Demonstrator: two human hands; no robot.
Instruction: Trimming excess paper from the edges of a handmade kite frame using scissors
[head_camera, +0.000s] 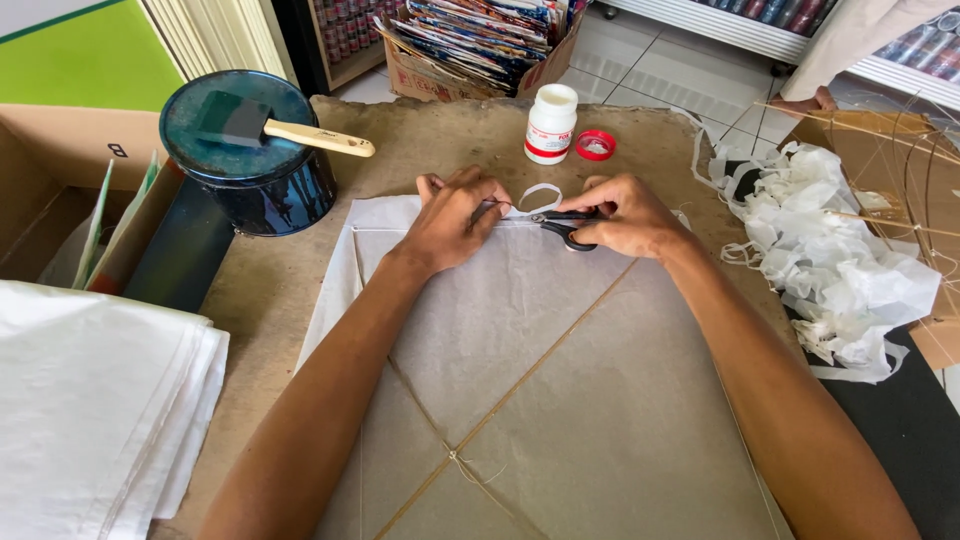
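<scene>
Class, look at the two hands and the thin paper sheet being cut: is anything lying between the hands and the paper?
Nothing visible does. The left hand presses directly on the paper sheet at its top edge, and the right hand holds black-handled scissors at that same edge. The glue bottle stands clear, farther back.

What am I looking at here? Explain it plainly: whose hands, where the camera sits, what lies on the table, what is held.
There is no machine. The one picture comes from a camera worn on a person's head, looking down at their own two bare hands. The right hand holds black-handled scissors at the top edge of a thin paper sheet, which is laid over crossed thin sticks. The left hand presses the paper down beside the blades. On the brown worktop stand a white glue bottle with its red cap off beside it, and a dark tin with a brush lying on its lid. Paper scraps lie to the right, folded white sheets at the left.
</scene>
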